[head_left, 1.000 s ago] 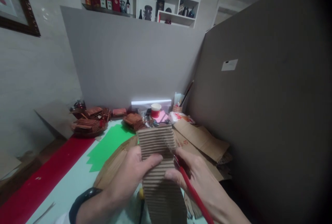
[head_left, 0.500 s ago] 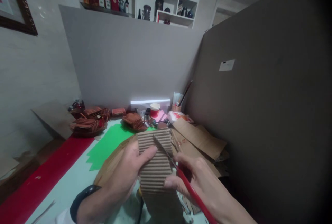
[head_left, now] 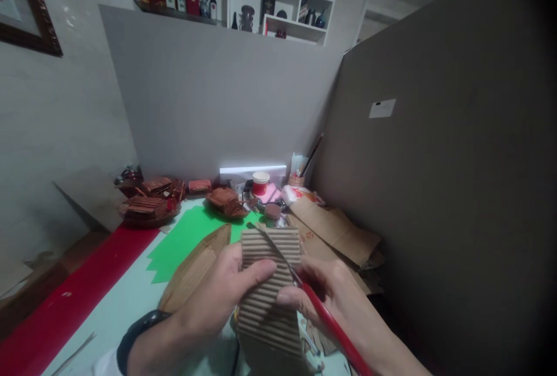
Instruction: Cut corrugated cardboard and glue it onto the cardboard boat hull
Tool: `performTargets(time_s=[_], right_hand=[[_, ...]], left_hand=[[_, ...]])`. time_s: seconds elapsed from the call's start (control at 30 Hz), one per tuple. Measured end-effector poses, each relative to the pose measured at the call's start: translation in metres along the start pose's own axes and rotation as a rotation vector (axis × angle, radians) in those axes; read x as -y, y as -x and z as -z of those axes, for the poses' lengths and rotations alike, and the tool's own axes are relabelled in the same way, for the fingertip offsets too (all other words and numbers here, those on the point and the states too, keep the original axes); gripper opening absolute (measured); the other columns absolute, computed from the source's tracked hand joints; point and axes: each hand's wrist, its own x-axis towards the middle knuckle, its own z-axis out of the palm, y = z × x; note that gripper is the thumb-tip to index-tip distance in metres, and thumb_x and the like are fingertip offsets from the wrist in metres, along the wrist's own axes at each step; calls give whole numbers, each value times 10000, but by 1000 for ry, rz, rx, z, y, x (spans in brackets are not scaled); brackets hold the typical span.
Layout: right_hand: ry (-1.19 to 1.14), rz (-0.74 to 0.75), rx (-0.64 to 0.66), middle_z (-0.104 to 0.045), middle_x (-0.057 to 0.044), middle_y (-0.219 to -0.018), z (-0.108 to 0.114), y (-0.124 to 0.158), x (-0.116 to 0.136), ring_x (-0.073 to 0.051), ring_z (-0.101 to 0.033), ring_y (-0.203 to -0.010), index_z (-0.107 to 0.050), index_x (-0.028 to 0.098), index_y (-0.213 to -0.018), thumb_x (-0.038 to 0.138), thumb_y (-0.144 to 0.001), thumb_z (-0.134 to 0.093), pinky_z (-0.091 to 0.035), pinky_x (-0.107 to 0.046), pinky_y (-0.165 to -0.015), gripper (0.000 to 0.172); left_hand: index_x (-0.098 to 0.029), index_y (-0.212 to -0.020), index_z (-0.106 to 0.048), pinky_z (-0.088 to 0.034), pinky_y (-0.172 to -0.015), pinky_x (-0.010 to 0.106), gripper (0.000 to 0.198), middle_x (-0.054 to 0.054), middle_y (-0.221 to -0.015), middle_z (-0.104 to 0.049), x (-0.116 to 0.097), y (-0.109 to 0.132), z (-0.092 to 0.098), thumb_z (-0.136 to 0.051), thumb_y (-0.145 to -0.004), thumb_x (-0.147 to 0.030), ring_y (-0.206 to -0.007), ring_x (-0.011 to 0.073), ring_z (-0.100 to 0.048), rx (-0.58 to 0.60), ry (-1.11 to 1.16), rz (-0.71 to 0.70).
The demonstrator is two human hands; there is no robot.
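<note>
Above the pale worktop point(head_left: 114, 302), the grip of the left hand point(head_left: 226, 278) pinches a ribbed cardboard strip point(head_left: 266, 309) while that of the right hand point(head_left: 346, 289) encircles a red-handled tool point(head_left: 328, 321) crossing the strip's upper face, and work appears underway, ribs exposed, strip not yet divided.

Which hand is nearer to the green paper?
Left. The left hand, gripping corrugated cardboard, is right of the green paper, nearer the camera; the right hand, holding a red-handled tool, is farther right.

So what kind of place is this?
Probably a craft corner, maybe in a home, though I can't be sure: there's ribbed cardboard, green paper and a red-handled tool.
</note>
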Motion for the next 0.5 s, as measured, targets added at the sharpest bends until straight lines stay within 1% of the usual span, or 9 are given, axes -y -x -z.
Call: performTargets(time_s=[0.07,0.13,0.2,0.3,0.33,0.37,0.4,0.47,0.5], right_hand=[[-65,24,-10,-624,2,-720,0,0,0,-156,-525,-633,-613,186,-877,497,-780,-718,-402,-244,-575,341],[-133,42,-19,-674,-13,-820,-2,1,0,-186,-595,-723,-572,207,-1011,422,-770,-749,-449,-256,-646,368],[-154,5,-42,-658,-2,-758,-5,4,0,-186,-600,-703,-525,211,-1025,400,-770,-751,-457,-260,-642,390],[-152,-60,-108,-495,77,-550,-6,10,-3,-123,-459,-493,-484,216,-1077,443,-822,-688,-366,-221,-478,398],[-175,-65,-133,-450,95,-522,-5,12,-5,-105,-404,-444,-476,220,-1106,470,-845,-654,-328,-209,-437,403],[-215,-75,-160,-427,104,-507,-2,14,-8,-92,-365,-408,-469,224,-1129,499,-862,-623,-301,-199,-405,413],[-262,-98,-191,-430,106,-502,2,15,-13,-83,-344,-379,-470,225,-1133,530,-868,-602,-285,-193,-378,426],[-368,-174,-243,-458,98,-497,12,16,-23,-76,-353,-345,-490,214,-1088,577,-854,-599,-287,-188,-344,446],[-415,-210,-259,-474,90,-501,17,15,-28,-77,-370,-342,-508,206,-1041,581,-842,-615,-294,-188,-337,438]], left_hand=[[-187,-1182,-674,-472,-973,363,305,71,-1177,-720,0,1,-1,-626,-886,-245,-1084,228,-647,-4,-45,19],[-192,-1195,-666,-446,-1006,376,320,71,-1208,-705,1,2,-3,-628,-884,-253,-1120,233,-625,15,-97,16],[-209,-1203,-662,-430,-1016,381,322,61,-1208,-702,4,4,-6,-614,-891,-270,-1139,235,-613,40,-115,31],[-224,-1197,-667,-412,-1023,390,342,53,-1219,-689,8,6,-11,-649,-858,-268,-1169,251,-590,229,-79,96],[-225,-1191,-669,-404,-1027,389,347,51,-1219,-686,8,5,-11,-661,-846,-265,-1169,253,-586,276,-71,118],[-221,-1183,-669,-405,-1021,386,351,53,-1213,-686,7,5,-10,-672,-834,-261,-1157,252,-589,287,-71,138],[-214,-1173,-668,-411,-1005,381,348,58,-1202,-690,6,4,-8,-676,-829,-262,-1136,249,-597,257,-74,152],[-195,-1149,-664,-444,-940,365,332,75,-1157,-706,2,1,0,-679,-826,-268,-1058,241,-629,147,-73,164],[-182,-1128,-669,-455,-913,357,323,86,-1139,-711,0,-1,5,-687,-819,-273,-1033,241,-638,147,-57,156]])
